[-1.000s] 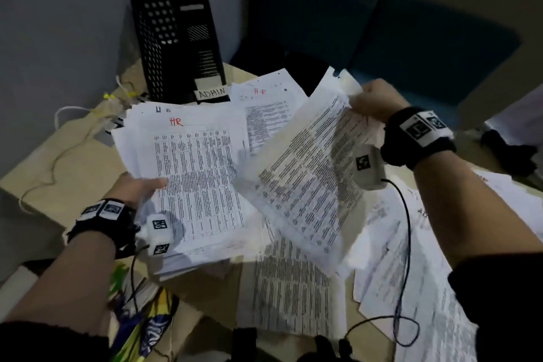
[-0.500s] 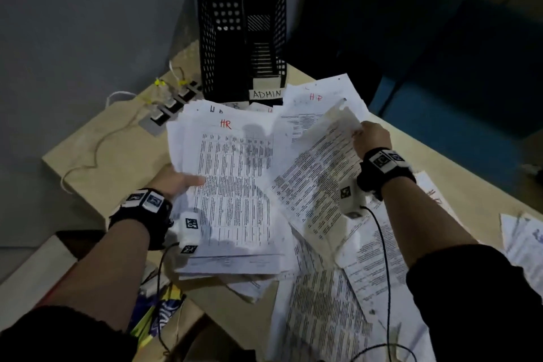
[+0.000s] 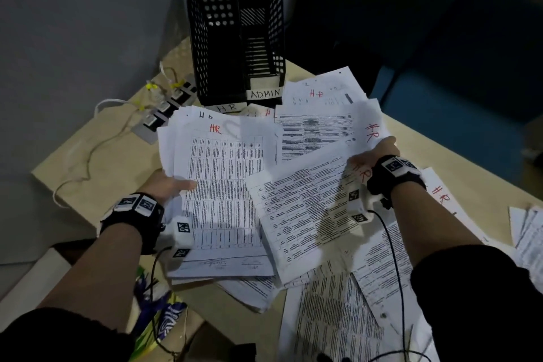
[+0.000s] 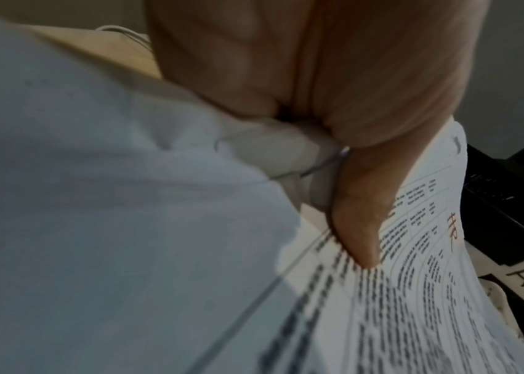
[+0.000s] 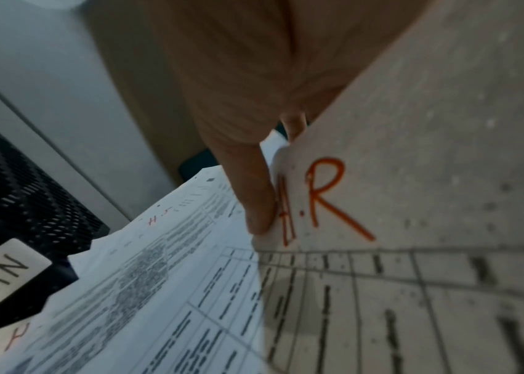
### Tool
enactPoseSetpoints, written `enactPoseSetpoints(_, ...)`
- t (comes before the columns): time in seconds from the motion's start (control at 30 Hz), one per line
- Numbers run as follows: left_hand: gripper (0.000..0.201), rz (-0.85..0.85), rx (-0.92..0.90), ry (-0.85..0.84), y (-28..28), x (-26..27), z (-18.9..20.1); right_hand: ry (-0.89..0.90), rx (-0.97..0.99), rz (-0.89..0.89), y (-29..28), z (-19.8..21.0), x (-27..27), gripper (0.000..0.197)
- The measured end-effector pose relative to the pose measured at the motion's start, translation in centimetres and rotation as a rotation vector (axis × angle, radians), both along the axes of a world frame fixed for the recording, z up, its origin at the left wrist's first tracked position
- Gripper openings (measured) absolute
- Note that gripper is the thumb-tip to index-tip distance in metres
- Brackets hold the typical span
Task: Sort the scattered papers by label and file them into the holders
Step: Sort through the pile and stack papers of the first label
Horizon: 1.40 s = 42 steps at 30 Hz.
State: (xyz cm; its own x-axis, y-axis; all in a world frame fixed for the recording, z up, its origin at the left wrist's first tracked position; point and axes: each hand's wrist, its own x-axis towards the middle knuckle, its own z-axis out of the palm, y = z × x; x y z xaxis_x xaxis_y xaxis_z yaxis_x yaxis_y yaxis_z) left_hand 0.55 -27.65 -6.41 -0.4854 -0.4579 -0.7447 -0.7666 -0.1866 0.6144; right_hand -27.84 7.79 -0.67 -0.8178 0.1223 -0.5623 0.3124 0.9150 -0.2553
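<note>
Papers marked HR in red fill most of my head view, strewn across the pale wooden surface (image 3: 97, 161). My left hand (image 3: 169, 186) grips a thick stack (image 3: 223, 185) by its left edge, thumb (image 4: 358, 227) pressed on the top sheet and the other fingers hidden underneath; the top sheet is a printed table with HR at its head. My right hand (image 3: 374, 153) pinches a single sheet (image 3: 305, 214) at its labelled corner, thumb (image 5: 254, 192) lying beside the red letters, and that sheet overlaps the right edge of the stack. More loose sheets (image 3: 338, 326) lie under and near both, some hanging past the near edge of the surface. At the far corner stand two black mesh holders side by side: the left one (image 3: 211, 38) carries a white tag reading HR, the right one (image 3: 264, 38) a tag reading ADMIN. The stack's top edge lies just in front of them. A power strip (image 3: 167, 109) with a white cable sits left of the holders.
</note>
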Motion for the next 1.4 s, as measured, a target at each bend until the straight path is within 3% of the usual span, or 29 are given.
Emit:
enactPoseSetpoints(0.17,0.077,-0.020,0.032,0.028,-1.1,0.2,-1.7,0.070,0.110,0.208,-0.7,0.4,0.5,0.079)
enactPoseSetpoints(0.23,0.089,-0.029,0.042,0.026,-0.8,0.3,-1.2,0.056,-0.014,0.230,-0.8,0.5,0.6,0.068)
enactPoseSetpoints(0.37,0.055,0.012,-0.018,0.042,0.0,-0.1,0.0,-0.017,-0.190,0.289,-0.4,0.9,1.0,0.053)
enactPoseSetpoints(0.53,0.076,-0.005,0.049,0.115,-0.1,-0.2,0.1,0.015,-0.323,0.241,1.6,3.3,1.1,0.031)
enactPoseSetpoints(0.63,0.053,0.025,0.023,0.180,1.4,-0.3,2.9,0.159,-0.359,0.208,4.2,5.7,-0.1,0.024)
enactPoseSetpoints(0.7,0.051,0.026,0.015,0.209,2.6,-0.6,4.6,0.235,-0.364,0.217,6.0,7.9,-1.0,0.025)
enactPoseSetpoints(0.77,0.047,0.032,-0.031,0.213,3.9,-1.1,6.3,0.191,-0.358,0.237,7.5,10.1,-1.7,0.027)
enactPoseSetpoints(0.83,0.042,0.037,-0.047,0.209,5.6,-1.4,9.0,0.069,-0.332,0.286,8.8,12.0,-1.8,0.026)
enactPoseSetpoints(0.93,0.050,0.012,-0.014,0.201,5.2,-1.4,8.5,-0.085,-0.324,0.298,10.4,12.7,-0.5,0.022)
enactPoseSetpoints(0.97,0.053,-0.003,-0.021,0.179,5.0,-1.3,8.2,-0.122,-0.311,0.284,10.6,12.3,0.2,0.024)
enactPoseSetpoints(1.03,0.040,-0.006,-0.045,0.141,4.9,-1.3,7.8,-0.187,-0.202,0.361,10.8,9.9,0.8,0.036)
enactPoseSetpoints(1.1,0.036,-0.001,-0.049,0.112,5.1,-1.3,7.1,-0.252,-0.056,0.473,9.4,7.9,2.3,0.022)
enactPoseSetpoints(1.17,0.040,-0.017,-0.066,0.090,5.8,-1.5,6.9,-0.108,0.161,0.657,7.8,5.6,3.5,0.012)
enactPoseSetpoints(1.2,0.041,-0.003,-0.070,0.072,5.9,-1.5,6.7,-0.012,0.235,0.726,7.0,5.0,4.4,0.012)
enactPoseSetpoints(1.3,0.047,0.001,-0.083,0.045,6.1,-1.5,6.0,0.228,0.237,0.740,6.6,2.7,5.7,0.066)
enactPoseSetpoints(1.4,0.047,-0.021,-0.115,0.002,6.0,-1.4,5.7,0.348,0.125,0.365,7.9,2.3,5.9,0.109)
